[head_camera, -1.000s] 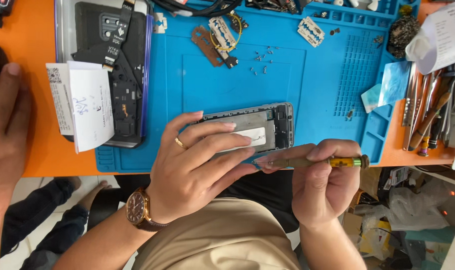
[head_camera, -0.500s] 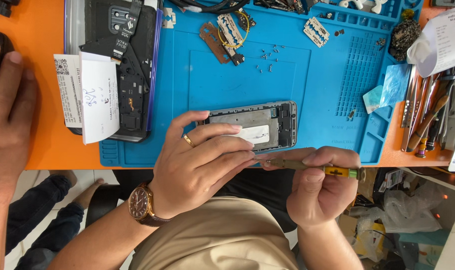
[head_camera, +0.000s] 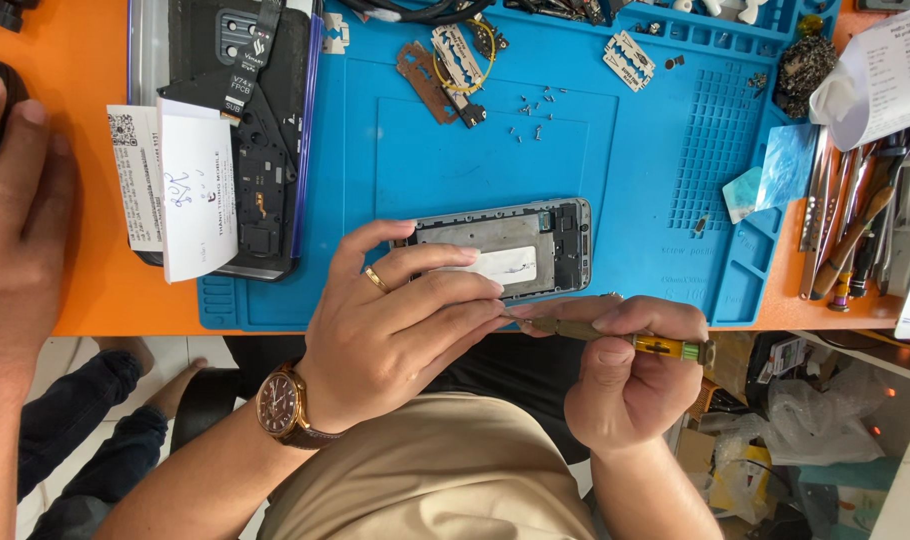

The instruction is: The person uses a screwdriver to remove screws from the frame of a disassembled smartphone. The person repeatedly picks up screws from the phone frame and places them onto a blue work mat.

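An opened phone frame [head_camera: 520,245] with a white patch inside lies on the blue repair mat [head_camera: 615,170]. My left hand [head_camera: 395,320], wearing a gold ring and a brown wristwatch, rests its fingers over the frame's near edge and holds it down. My right hand [head_camera: 625,375] grips a small screwdriver [head_camera: 615,335] with a yellow-green handle. Its tip points left and meets the left fingertips at the frame's near edge.
Loose screws [head_camera: 530,112], metal shields and razor blades lie at the mat's far side. A second dismantled phone with paper slips [head_camera: 190,190] sits left. Tweezers and tools [head_camera: 855,220] crowd the right. Another person's hand [head_camera: 15,210] rests on the orange table at far left.
The view has shifted slightly. My right hand has drawn the screwdriver a little nearer to the frame's edge; my left hand stays on the frame.
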